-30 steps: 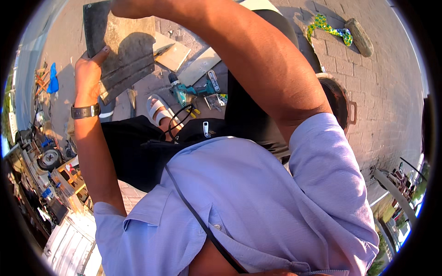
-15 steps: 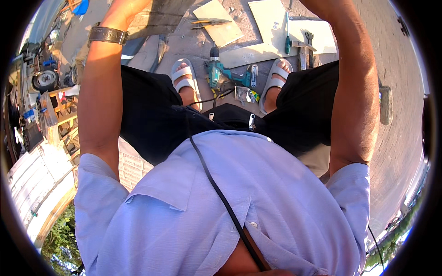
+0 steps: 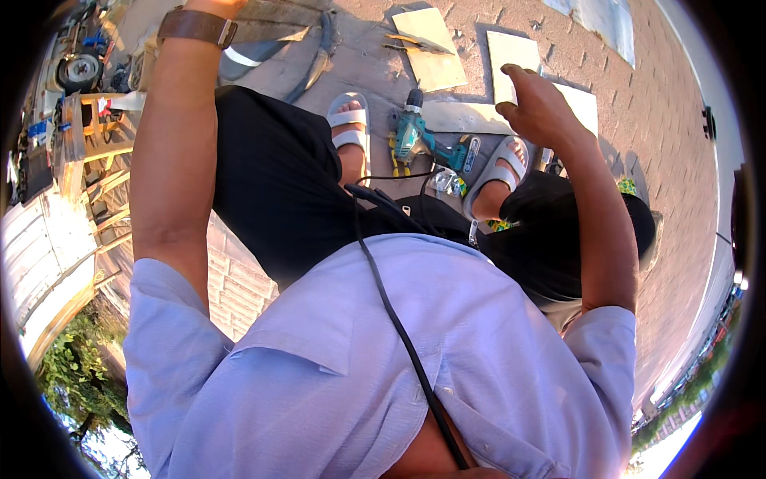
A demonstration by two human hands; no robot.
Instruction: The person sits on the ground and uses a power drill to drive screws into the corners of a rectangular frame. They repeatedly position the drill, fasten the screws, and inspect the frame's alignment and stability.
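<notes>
My right hand (image 3: 544,110) hovers above the light flat boards (image 3: 511,56), thumb and fingers apart, with nothing seen in it. It hides part of the boards and the tools lying there. At the top edge my left hand (image 3: 215,6) is mostly cut off, so its fingers are hidden; a dark strap circles that wrist. Between my sandalled feet lies a teal cordless drill (image 3: 411,134), its battery toward my right foot. A yellow-handled tool (image 3: 419,42) rests on another board (image 3: 437,64). Beside the drill's battery is a small clear plastic packet (image 3: 448,184).
A curved dark strip (image 3: 321,57) lies on the paving ahead of my left foot. A pale sheet (image 3: 602,24) lies at far right. On the left stand a wooden frame (image 3: 108,152) and a wheel (image 3: 80,72). A black cable (image 3: 383,299) runs down my shirt.
My right hand has come down and inward into view, over the boards. My left hand is now almost wholly out of view. The floor things appear shifted rightward as the view moved.
</notes>
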